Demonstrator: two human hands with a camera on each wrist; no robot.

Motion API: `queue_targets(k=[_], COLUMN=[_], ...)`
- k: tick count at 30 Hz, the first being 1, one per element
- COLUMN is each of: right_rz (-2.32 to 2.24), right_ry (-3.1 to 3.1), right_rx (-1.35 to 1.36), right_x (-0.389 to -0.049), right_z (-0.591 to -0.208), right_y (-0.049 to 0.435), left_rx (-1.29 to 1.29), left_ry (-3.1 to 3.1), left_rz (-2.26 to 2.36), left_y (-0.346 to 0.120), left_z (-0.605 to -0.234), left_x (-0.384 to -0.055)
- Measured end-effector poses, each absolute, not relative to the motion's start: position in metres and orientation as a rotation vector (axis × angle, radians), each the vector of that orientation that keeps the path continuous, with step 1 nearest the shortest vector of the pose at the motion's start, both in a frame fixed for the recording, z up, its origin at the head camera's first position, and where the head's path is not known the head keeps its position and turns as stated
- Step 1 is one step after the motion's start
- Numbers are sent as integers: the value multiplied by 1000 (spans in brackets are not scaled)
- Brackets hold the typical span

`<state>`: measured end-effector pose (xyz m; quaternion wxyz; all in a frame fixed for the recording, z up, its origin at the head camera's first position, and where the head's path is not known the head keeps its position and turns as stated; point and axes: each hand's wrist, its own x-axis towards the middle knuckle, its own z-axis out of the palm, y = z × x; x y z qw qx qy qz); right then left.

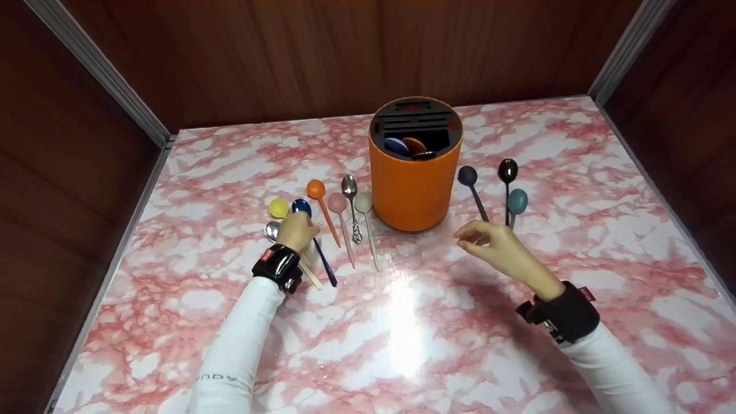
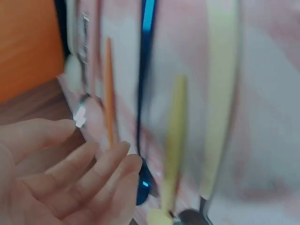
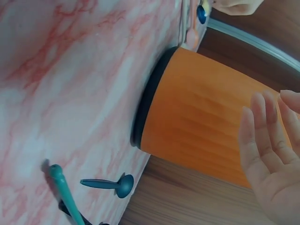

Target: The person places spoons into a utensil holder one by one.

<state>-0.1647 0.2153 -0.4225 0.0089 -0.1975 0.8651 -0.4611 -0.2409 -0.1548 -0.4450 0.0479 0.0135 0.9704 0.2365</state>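
Note:
My left hand hovers over the left group of spoons, its fingers loosely bent and holding nothing. In the left wrist view its fingertips are right by the bowl of a shiny blue spoon. Beside that lie a yellow spoon and a silver-bowled spoon with a cream handle. My right hand is raised above the tabletop, fingers slightly curved around nothing. Closest to it are a dark blue spoon, a glossy black spoon and a teal spoon, whose handle is partly hidden.
An orange cylindrical utensil holder with a slotted black top stands between the hands, several utensils inside. Left of it lie an orange spoon, a pink spoon, an ornate silver spoon and a pale spoon. Wooden panels enclose the table.

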Motion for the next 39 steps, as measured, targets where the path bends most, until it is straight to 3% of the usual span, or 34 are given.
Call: queue_targets(k=[8,14,17,20,26,28,39], right_rz=[-1431,-1437,-1438,-1438,-1447,-1454,-1451], right_ry=[2706,2704,2707,2711,2687,2681,2667], right_rx=[-584,-562,-558,-547,-529,-524,-508], right_x=[-167,-169,-169,-170,-168,-168,-169], right_z=[-430,-435,-437,-438,-439,-439,-443], right_y=[219,221,222,222,222,222,224], left_rx=[-129,-77,-115,-179,-350,-380,-461], left_ry=[2855,3031,2981,2888,2661,2585,2344], left_rz=[595,571,587,622,874,1026,1614], left_y=[-166,-200,-209,-202,-174,-171,-186], left_z=[-464,-566,-586,-566,-488,-478,-496], left_x=[-267,-329,-347,-342,-297,-286,-294])
